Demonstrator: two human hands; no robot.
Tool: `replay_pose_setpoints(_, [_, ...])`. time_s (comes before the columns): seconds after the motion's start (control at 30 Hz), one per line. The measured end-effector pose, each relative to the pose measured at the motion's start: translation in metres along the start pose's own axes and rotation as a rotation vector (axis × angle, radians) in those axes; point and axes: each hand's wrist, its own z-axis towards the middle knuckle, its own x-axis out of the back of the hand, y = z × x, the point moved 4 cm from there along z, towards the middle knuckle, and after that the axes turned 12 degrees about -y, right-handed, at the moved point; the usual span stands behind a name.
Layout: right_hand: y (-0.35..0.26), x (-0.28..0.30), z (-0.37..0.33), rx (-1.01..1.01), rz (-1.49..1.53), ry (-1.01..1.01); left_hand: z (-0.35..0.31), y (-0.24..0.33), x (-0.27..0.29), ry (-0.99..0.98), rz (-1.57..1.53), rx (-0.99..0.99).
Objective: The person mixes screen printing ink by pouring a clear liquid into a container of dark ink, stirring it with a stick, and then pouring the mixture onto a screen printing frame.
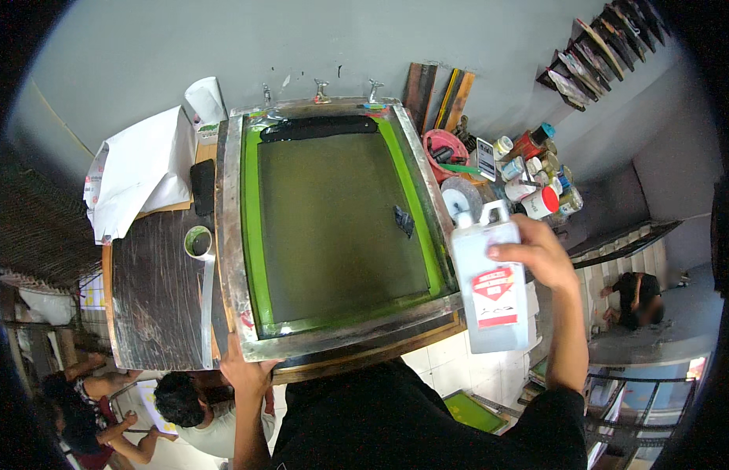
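Observation:
A screen printing frame (357, 338) lies on the table before me, its dark mesh (333, 227) bordered in green. A thick band of black ink (317, 128) runs across the mesh's far end. Toward its right side rests a small crumpled dark scrap (403, 222). My right hand (542, 252) is closed around the upper part of a flat, translucent plastic jerrycan (498, 274) with a red and white label, held upright just right of the frame. At the frame's near left corner, my left hand (243, 366) grips the edge; some of its fingers are hidden.
Left of the frame are white paper (149, 168), a black phone (202, 188), a tape roll (198, 242) and a long flat strip (208, 313). To the right stand a pink basin (446, 149) and several jars (541, 202). Clamps (321, 92) line the far edge. Other people are lower left and far right.

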Motion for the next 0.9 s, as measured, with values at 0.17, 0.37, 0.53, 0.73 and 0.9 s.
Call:
replay_pose_setpoints(0.17, [-0.027,-0.036,0.051,-0.181,-0.457,-0.145,0.0,-0.003,-0.001,-0.045,0.039,0.08])
replay_pose_setpoints(0.37, [-0.014,-0.052,0.117,-0.134,-0.694,-0.195,0.004,0.002,0.01,-0.037,0.005,0.01])
replay_pose_setpoints(0.53, [-0.026,-0.044,0.143,-0.25,-0.758,-0.277,0.004,0.003,0.015,0.002,-0.004,-0.064])
replay_pose_setpoints(0.73, [-0.025,-0.036,0.152,-0.293,-0.639,-0.357,0.003,0.003,0.015,0.003,-0.024,-0.059])
replay_pose_setpoints(0.9, [-0.033,-0.036,0.157,-0.307,-0.712,-0.382,0.003,0.004,0.015,0.04,0.032,-0.059])
